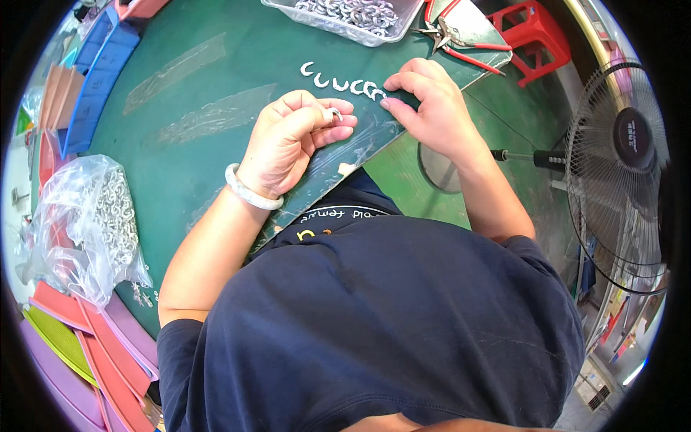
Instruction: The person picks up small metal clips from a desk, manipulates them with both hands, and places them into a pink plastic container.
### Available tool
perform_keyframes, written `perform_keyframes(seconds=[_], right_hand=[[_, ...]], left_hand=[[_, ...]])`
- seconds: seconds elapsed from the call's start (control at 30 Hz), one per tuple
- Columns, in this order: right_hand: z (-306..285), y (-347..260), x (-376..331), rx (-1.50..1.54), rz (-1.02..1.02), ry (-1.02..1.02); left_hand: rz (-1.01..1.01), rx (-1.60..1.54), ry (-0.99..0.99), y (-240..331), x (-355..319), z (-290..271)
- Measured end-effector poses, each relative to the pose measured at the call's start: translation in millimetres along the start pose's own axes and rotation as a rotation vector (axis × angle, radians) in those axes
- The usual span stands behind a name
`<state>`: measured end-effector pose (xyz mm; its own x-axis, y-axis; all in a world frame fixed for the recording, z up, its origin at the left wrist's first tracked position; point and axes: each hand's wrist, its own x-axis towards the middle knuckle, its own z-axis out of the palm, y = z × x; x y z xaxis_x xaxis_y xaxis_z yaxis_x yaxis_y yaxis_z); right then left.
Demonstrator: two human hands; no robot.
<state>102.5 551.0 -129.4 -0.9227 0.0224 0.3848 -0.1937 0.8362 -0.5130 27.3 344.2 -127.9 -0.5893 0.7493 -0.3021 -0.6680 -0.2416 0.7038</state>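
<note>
My left hand [291, 137], with a pale bangle [252, 189] on its wrist, is raised over the table's near edge. A small silvery curved piece [336, 114] is pinched between its thumb and fingers. To the right, my right hand [430, 101] rests at the end of a row of silvery C-shaped pieces [341, 84]. Its thumb and forefinger close on the rightmost C-shaped piece [378, 93], partly hidden by the fingertips. Several of these pieces lie spaced out on the green tabletop [237, 108], bunching together toward my right hand.
A clear plastic tub [342, 29] of silvery pieces stands at the far side, beside red-handled pliers [461, 47]. At left lie a plastic bag [90, 223] of metal pieces, a blue bin [97, 79] and coloured trays [93, 345]. A fan [619, 165] and red stool [529, 39] are right.
</note>
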Motion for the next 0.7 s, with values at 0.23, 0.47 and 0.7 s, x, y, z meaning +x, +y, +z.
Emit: perform_keyframes(seconds=[0.23, 0.47, 0.7], right_hand=[[9.4, -4.5, 1.5, -0.038, 0.007, 0.049], [12.8, -2.9, 3.2, -0.077, -0.064, 0.027], [13.5, -5.6, 3.2, -0.022, -0.145, 0.011]], left_hand=[[-0.044, 0.01, 0.007, 1.4, 0.1, 1.5], [-0.136, 0.088, 0.083, 0.8, -1.0, 14.4], [-0.183, 0.052, 0.093, -0.4, -3.8, 21.3]])
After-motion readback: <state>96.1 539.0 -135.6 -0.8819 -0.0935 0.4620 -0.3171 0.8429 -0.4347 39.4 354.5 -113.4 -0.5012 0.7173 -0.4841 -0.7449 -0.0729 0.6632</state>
